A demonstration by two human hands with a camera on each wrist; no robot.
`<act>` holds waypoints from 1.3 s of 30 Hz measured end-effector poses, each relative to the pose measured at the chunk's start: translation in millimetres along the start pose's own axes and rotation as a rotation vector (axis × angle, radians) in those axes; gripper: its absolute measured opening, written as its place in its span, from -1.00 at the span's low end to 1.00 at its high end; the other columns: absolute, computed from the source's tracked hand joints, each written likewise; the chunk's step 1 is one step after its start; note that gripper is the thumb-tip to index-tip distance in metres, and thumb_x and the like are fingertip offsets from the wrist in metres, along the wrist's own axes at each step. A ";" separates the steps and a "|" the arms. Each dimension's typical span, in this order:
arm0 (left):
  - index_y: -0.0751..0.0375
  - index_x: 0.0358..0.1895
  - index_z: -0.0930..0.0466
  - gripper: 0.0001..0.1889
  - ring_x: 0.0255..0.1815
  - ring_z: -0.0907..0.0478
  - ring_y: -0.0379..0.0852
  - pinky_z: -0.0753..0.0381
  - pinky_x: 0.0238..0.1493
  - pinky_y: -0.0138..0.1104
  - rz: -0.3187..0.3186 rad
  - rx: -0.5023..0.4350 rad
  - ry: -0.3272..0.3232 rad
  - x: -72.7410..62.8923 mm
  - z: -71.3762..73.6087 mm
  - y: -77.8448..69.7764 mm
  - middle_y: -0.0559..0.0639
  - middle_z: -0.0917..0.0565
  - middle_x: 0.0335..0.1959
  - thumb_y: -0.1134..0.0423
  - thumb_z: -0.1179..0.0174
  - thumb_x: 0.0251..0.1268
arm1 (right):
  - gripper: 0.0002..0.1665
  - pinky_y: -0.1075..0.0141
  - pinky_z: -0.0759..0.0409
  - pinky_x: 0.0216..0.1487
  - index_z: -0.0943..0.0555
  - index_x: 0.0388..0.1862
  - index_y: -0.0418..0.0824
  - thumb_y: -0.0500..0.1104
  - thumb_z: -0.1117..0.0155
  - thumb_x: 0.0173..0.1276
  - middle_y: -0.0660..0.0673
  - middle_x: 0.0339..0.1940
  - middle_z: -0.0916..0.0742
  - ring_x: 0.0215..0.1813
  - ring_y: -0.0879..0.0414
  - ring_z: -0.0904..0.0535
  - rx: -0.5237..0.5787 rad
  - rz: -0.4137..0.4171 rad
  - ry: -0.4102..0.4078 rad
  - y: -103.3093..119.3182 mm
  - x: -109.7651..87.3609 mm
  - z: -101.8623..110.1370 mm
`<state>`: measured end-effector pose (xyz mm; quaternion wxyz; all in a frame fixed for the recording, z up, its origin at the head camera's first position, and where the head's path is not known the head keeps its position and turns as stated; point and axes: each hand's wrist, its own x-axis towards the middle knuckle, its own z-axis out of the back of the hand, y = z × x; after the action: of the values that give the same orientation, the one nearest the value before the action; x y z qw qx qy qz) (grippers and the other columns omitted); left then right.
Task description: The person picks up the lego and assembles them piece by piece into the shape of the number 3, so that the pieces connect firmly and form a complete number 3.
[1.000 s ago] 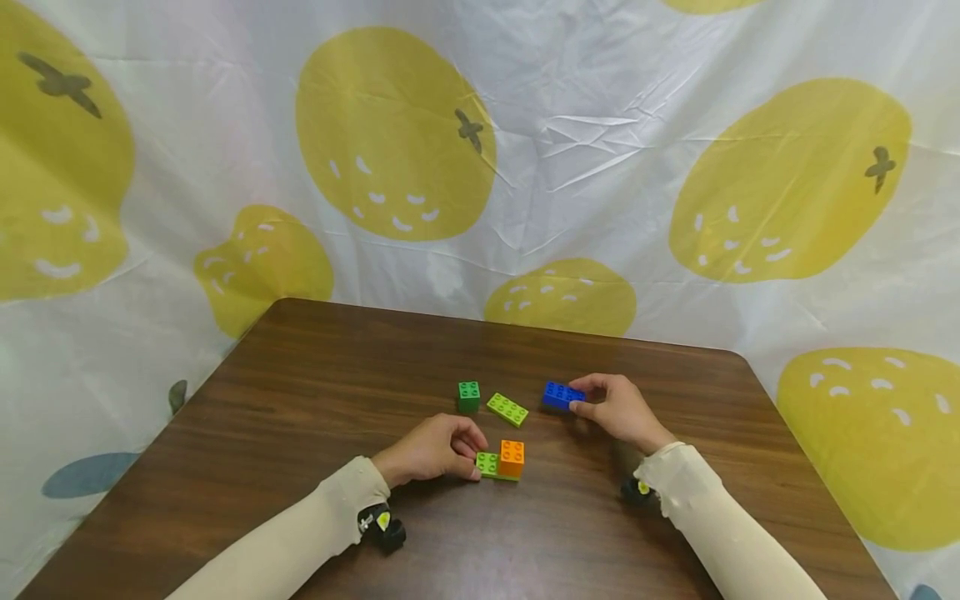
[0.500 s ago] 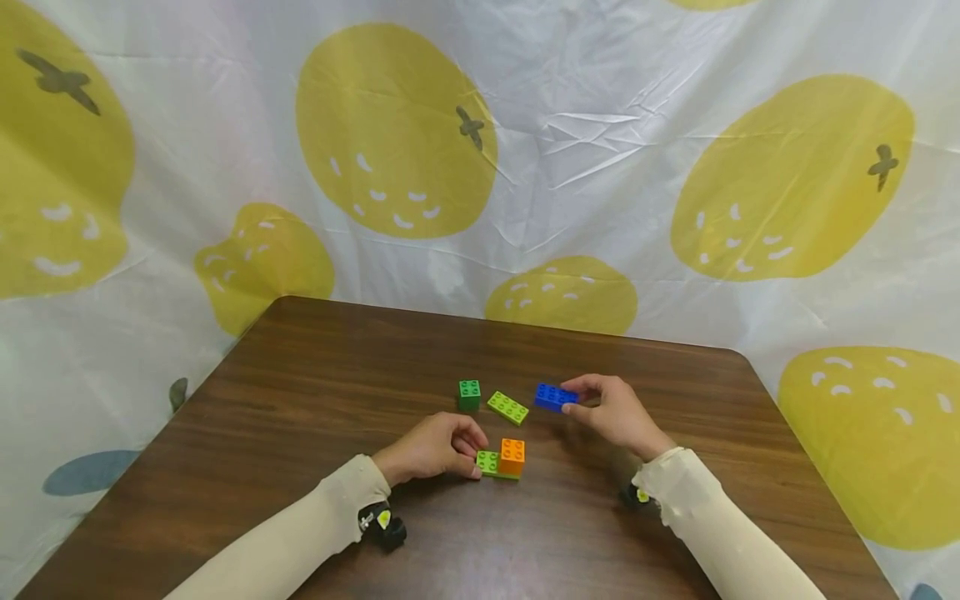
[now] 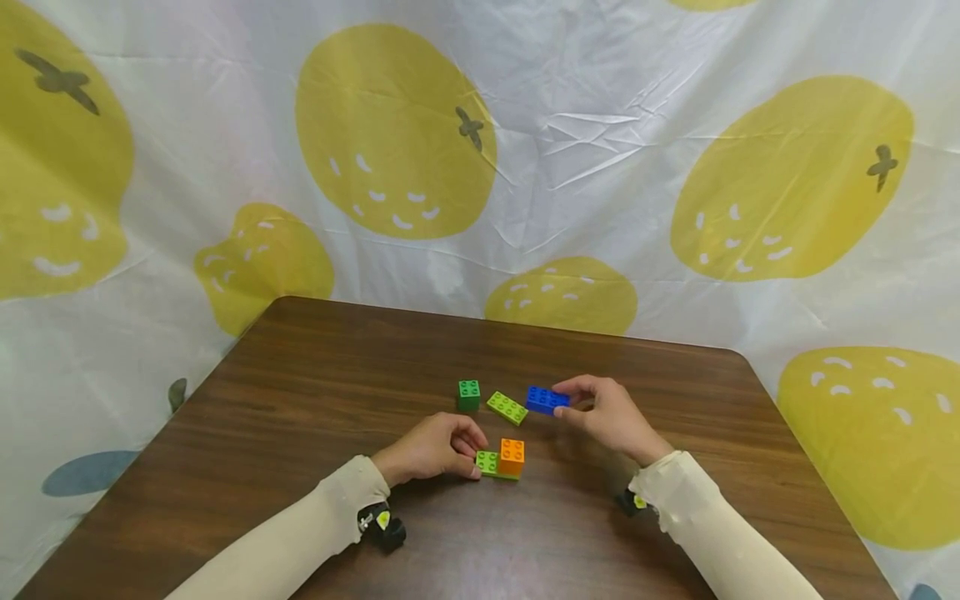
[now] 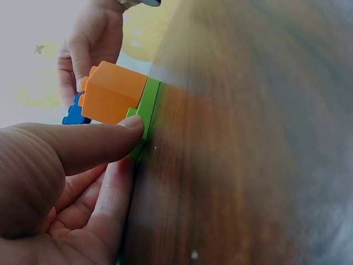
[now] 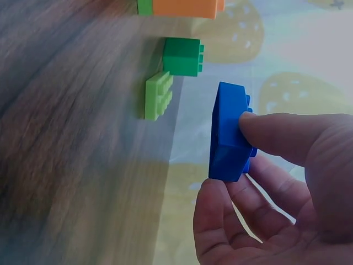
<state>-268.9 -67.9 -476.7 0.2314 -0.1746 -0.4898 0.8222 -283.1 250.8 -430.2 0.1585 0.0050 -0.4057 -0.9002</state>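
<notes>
Blue brick (image 3: 546,400): my right hand (image 3: 617,418) pinches it at its right end between thumb and fingers; the right wrist view shows it raised off the desk (image 3: 337,367), studs up. My left hand (image 3: 426,450) grips the left end of a lime base plate (image 3: 487,463), which lies on the desk. An orange brick (image 3: 512,457) stands upright on that plate's right end, with plate studs showing beside it. Farther from me, a loose lime plate (image 3: 507,408) lies at a slant, studs up, near the blue brick and apart from both hands. A green brick (image 3: 468,396) stands upright to the left of the loose plate, near it. Cream sleeves (image 3: 285,533) cover my forearms; a black device (image 3: 390,535) sits at my left wrist. Behind the desk hangs a white curtain (image 3: 570,50) printed with yellow fruit.
</notes>
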 end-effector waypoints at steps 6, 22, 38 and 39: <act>0.20 -0.04 -0.72 -0.63 -0.17 -0.67 -0.15 -0.74 -0.02 -0.31 -0.001 -0.003 -0.001 -0.2 -0.2 0.4 -0.02 -0.74 -0.17 0.34 -0.62 0.08 | -0.61 0.24 -0.73 -0.03 -0.76 0.14 -0.14 -0.15 -0.55 0.35 -0.06 -0.14 -0.78 -0.14 0.06 -0.69 -0.016 0.029 0.004 7.1 -3.8 -4.6; 0.21 -0.05 -0.72 -0.63 -0.17 -0.69 -0.15 -0.75 -0.05 -0.31 -0.008 -0.018 -0.003 0.7 -1.6 4.5 -0.02 -0.75 -0.18 0.34 -0.63 0.06 | -0.63 0.27 -0.74 -0.05 -0.77 0.10 -0.10 -0.14 -0.58 0.32 0.00 -0.18 -0.79 -0.15 0.07 -0.68 0.016 0.093 0.033 22.1 -10.1 -14.8; 0.21 -0.04 -0.71 -0.63 -0.16 -0.69 -0.14 -0.76 -0.02 -0.29 -0.009 -0.023 0.000 0.9 -0.9 2.1 -0.02 -0.76 -0.16 0.35 -0.62 0.07 | -0.63 0.31 -0.74 -0.08 -0.77 0.10 -0.12 -0.14 -0.57 0.33 0.00 -0.15 -0.82 -0.18 0.16 -0.70 0.005 0.164 0.068 31.7 -15.2 -24.7; 0.21 -0.04 -0.71 -0.63 -0.16 -0.69 -0.14 -0.76 -0.02 -0.29 -0.010 -0.023 0.000 1.1 -0.9 2.2 -0.02 -0.76 -0.16 0.35 -0.62 0.07 | -0.63 0.30 -0.74 -0.07 -0.77 0.11 -0.12 -0.14 -0.57 0.34 0.01 -0.14 -0.82 -0.18 0.16 -0.70 0.005 0.165 0.072 31.9 -15.5 -25.0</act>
<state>-269.8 -67.6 -479.1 0.2332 -0.1748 -0.5000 0.8155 -255.9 217.3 -425.6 0.2463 0.0042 -0.4012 -0.8823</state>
